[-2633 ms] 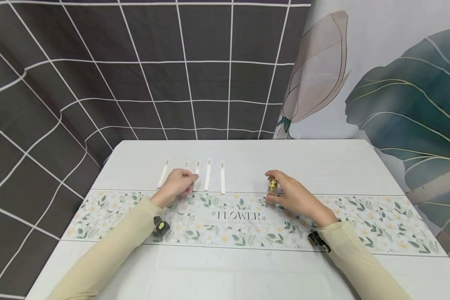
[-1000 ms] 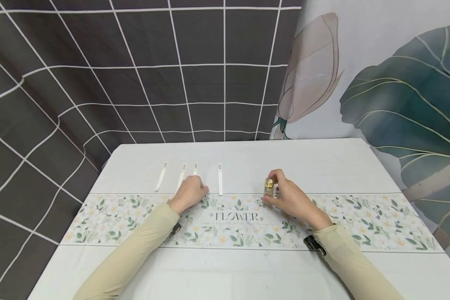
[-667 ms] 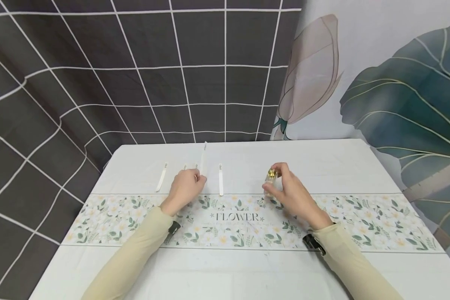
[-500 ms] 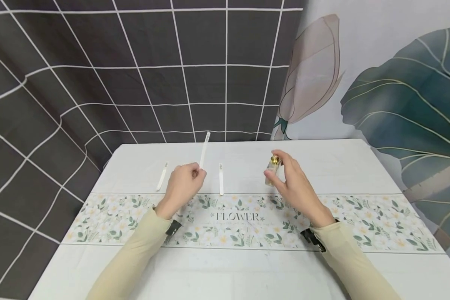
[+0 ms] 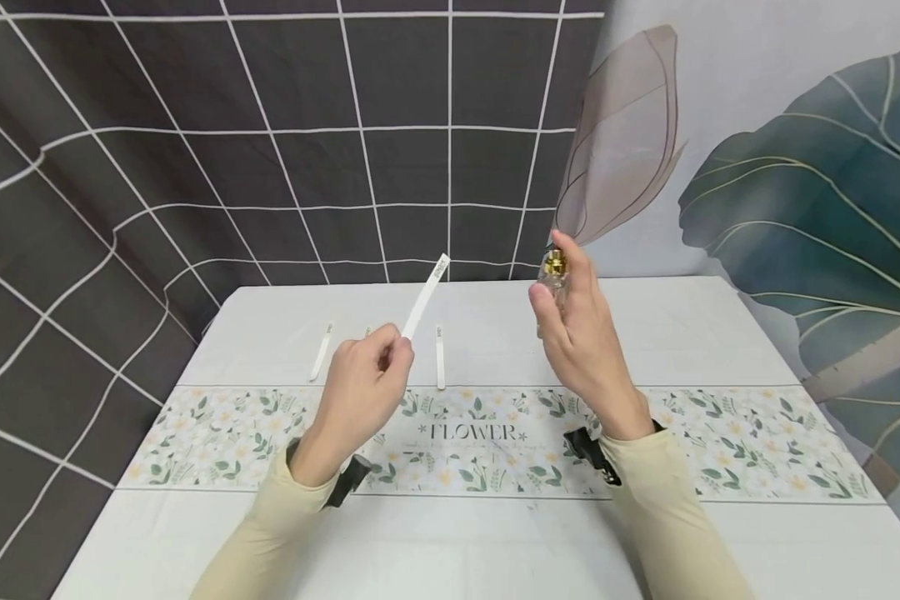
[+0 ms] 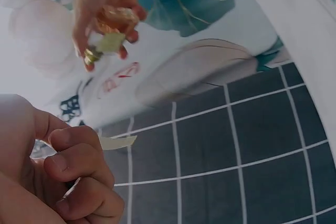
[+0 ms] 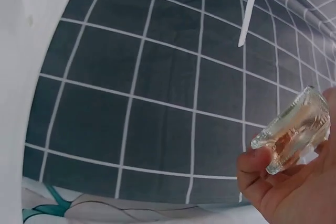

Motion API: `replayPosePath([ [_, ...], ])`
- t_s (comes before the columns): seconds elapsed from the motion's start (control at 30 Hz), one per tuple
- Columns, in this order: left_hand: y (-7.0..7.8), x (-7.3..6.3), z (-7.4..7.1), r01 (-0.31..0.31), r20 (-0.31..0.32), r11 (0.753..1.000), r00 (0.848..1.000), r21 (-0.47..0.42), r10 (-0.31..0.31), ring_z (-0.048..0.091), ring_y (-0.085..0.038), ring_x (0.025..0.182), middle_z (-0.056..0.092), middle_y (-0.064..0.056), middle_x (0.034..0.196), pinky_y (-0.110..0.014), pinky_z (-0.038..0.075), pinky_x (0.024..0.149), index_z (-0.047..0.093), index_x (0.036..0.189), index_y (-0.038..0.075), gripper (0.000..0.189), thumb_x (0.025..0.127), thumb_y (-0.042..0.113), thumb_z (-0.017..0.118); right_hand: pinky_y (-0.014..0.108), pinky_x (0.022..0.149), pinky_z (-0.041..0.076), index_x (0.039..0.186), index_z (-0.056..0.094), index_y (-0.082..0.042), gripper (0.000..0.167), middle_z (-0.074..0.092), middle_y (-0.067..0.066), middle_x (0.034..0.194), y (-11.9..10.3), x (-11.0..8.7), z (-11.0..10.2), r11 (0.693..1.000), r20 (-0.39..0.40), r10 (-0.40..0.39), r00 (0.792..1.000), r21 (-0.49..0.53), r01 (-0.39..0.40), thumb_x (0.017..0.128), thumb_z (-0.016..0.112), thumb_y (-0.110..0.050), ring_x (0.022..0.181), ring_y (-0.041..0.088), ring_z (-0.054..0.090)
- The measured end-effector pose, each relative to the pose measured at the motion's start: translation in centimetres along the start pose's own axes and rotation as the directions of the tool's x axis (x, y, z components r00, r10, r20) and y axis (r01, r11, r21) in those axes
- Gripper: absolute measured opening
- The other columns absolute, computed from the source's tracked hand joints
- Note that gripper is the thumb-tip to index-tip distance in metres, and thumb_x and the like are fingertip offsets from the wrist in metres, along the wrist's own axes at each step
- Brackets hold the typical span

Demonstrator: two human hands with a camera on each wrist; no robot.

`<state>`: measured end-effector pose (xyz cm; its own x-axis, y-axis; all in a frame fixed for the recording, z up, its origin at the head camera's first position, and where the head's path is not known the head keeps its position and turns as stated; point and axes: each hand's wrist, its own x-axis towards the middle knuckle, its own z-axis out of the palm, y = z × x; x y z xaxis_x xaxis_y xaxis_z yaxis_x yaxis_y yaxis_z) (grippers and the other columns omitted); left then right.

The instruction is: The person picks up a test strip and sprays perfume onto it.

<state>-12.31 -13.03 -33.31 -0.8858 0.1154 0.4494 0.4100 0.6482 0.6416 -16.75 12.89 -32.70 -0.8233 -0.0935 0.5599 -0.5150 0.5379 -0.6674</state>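
My left hand (image 5: 356, 392) pinches a white paper test strip (image 5: 426, 298) between thumb and fingers. The strip slants up and to the right, its printed end at the top. Facing it, my right hand (image 5: 588, 354) grips a small clear glass perfume bottle (image 5: 552, 285), raised above the table, with the index finger at its gold spray top (image 5: 555, 262). In the right wrist view the bottle (image 7: 299, 132) shows its faceted glass, and the strip (image 7: 249, 14) is apart from it. The left wrist view shows curled left fingers (image 6: 84, 169) with the strip (image 6: 119, 142) sticking out.
More strips lie on the white table (image 5: 495, 533): one at left (image 5: 321, 352), one right of the left hand (image 5: 440, 358), and a tip (image 5: 368, 332) partly hidden behind that hand. A floral FLOWER band (image 5: 474, 433) crosses the table. A dark grid curtain (image 5: 307, 167) hangs behind.
The left hand has picked up a strip from the row and raised it, tilting it right. The right hand has lifted the perfume bottle from the table, up and slightly away.
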Motion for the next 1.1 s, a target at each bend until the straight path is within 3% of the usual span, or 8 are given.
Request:
replayPosePath([
  [0.1,0.6,-0.3,-0.2,-0.019,-0.02,1.0,1.0,-0.02,0.019,0.034,-0.009,0.045,0.036,0.01,0.051,-0.025,0.027,0.047,0.042,0.065,0.017,0.034,0.097,0.01,0.05,0.051,0.088,0.045,0.159,0.029,-0.027,0.057,0.057,0.016,0.117,-0.8,0.3,0.3,1.0,0.001,-0.02,1.0,-0.016,0.02,0.107,0.051,-0.034,0.091,0.029,0.058],
  [0.23,1.0,-0.5,-0.4,-0.045,-0.032,0.998,0.999,-0.044,0.044,0.035,-0.008,0.046,0.037,0.011,0.051,-0.024,0.027,0.047,0.044,0.065,0.018,0.034,0.097,0.009,0.053,0.057,0.094,0.045,0.154,0.04,-0.025,0.055,0.053,0.015,0.145,-1.2,0.1,0.8,0.997,-0.025,-0.056,0.998,-0.055,0.055,0.104,0.056,-0.038,0.114,0.034,0.057],
  [0.5,1.1,-0.6,-0.6,-0.088,-0.031,0.994,0.996,-0.069,0.086,0.034,-0.006,0.044,0.039,0.012,0.052,-0.023,0.028,0.045,0.05,0.068,0.017,0.033,0.098,0.007,0.056,0.05,0.079,0.048,0.146,0.05,-0.019,0.049,0.061,0.011,0.136,-1.2,-0.3,1.2,0.985,-0.078,-0.146,0.986,-0.105,0.137,0.101,0.058,-0.036,0.087,0.028,0.058],
  [0.77,0.9,-0.7,-0.5,-0.109,-0.028,0.992,0.994,-0.065,0.108,0.034,-0.005,0.046,0.04,0.012,0.053,-0.023,0.03,0.046,0.051,0.067,0.018,0.032,0.097,0.006,0.057,0.046,0.073,0.046,0.144,0.052,-0.018,0.047,0.062,0.012,0.132,-1.2,-0.4,1.2,0.983,-0.093,-0.152,0.984,-0.116,0.141,0.1,0.059,-0.033,0.089,0.028,0.058],
  [1.1,1.2,-0.9,-0.2,-0.124,-0.028,0.99,0.992,-0.069,0.122,0.035,-0.003,0.046,0.04,0.013,0.053,-0.023,0.031,0.047,0.051,0.067,0.019,0.032,0.096,0.006,0.058,0.04,0.063,0.04,0.142,0.053,-0.012,0.046,0.063,0.016,0.133,-1.0,-0.4,1.4,0.98,-0.132,-0.181,0.975,-0.109,0.167,0.099,0.062,-0.026,0.073,0.025,0.051],
])
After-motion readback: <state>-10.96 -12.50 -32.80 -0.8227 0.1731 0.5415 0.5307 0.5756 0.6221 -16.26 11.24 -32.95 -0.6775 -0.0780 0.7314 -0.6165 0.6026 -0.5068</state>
